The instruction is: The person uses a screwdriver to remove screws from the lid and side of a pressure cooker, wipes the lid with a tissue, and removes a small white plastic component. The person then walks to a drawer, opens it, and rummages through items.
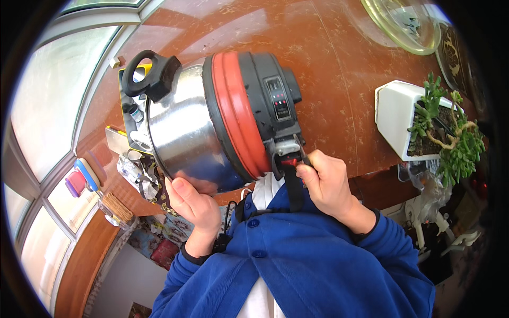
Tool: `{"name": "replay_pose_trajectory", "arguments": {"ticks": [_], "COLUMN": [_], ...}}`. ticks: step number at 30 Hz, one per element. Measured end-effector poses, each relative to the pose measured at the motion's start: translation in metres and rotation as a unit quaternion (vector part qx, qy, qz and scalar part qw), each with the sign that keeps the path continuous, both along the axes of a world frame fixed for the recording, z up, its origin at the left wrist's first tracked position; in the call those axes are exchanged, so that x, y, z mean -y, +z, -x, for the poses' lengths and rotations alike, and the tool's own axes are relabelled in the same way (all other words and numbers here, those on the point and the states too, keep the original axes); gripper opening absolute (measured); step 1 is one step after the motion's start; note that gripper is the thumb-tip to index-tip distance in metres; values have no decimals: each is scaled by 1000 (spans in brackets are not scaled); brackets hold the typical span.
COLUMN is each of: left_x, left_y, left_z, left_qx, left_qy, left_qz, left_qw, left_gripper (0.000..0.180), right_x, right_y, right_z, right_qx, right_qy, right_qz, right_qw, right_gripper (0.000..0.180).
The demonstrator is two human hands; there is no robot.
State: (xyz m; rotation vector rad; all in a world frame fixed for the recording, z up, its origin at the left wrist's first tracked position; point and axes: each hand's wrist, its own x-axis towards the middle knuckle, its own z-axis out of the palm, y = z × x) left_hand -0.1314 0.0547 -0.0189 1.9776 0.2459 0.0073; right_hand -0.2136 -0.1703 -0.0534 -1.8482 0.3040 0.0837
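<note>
A drum-shaped appliance [183, 122] lies on its side before me, with a shiny steel body, a red band [233, 106] and a black end. A black loop handle [151, 77] sticks out at its left, and a small panel with lit red dots [278, 98] is on the black end. My left hand [195, 206] supports the steel rim from the near side, thumb up, its other fingers partly hidden. Closed at the black end's near edge, my right hand [331, 185] grips a slim dark tool [304, 152] against a metal fitting [287, 147]; the tool's kind is unclear.
Under the appliance runs a reddish-brown table [339, 69]. A white pot [397, 122] with a succulent [450, 130] stands at right, below a clear round bowl [408, 26]. Left of the appliance are a yellow-edged box [127, 111], a brush [116, 206] and windows [63, 79].
</note>
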Motion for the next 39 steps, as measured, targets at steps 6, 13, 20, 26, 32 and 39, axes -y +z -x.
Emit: {"name": "replay_pose_trajectory", "arguments": {"ticks": [6, 13, 20, 26, 32, 39], "left_x": [10, 21, 19, 20, 23, 24], "left_y": [12, 13, 10, 8, 10, 12], "left_z": [-27, -37, -32, -30, -40, -40], "left_qx": [-48, -39, -15, -22, -25, -30], "left_qy": [-12, -44, -77, -59, -58, -39], "left_qz": [35, 28, -6, 27, 34, 24], "left_qw": [998, 998, 997, 998, 997, 998], "left_gripper": [40, 39, 39, 37, 35, 34], "right_x": [25, 6, -7, -16, -19, -7], "right_y": [25, 29, 22, 15, 1, 15], "right_z": [-11, -1, -1, -5, -15, -11], "right_qx": [-78, -102, -92, -105, -29, -83], "right_qy": [-93, 3, -16, -68, -102, -61], "right_qz": [-34, -49, -81, -208, -113, -136], "right_qw": [992, 994, 992, 970, 988, 985], "right_gripper": [28, 30, 31, 33, 35, 36]}}
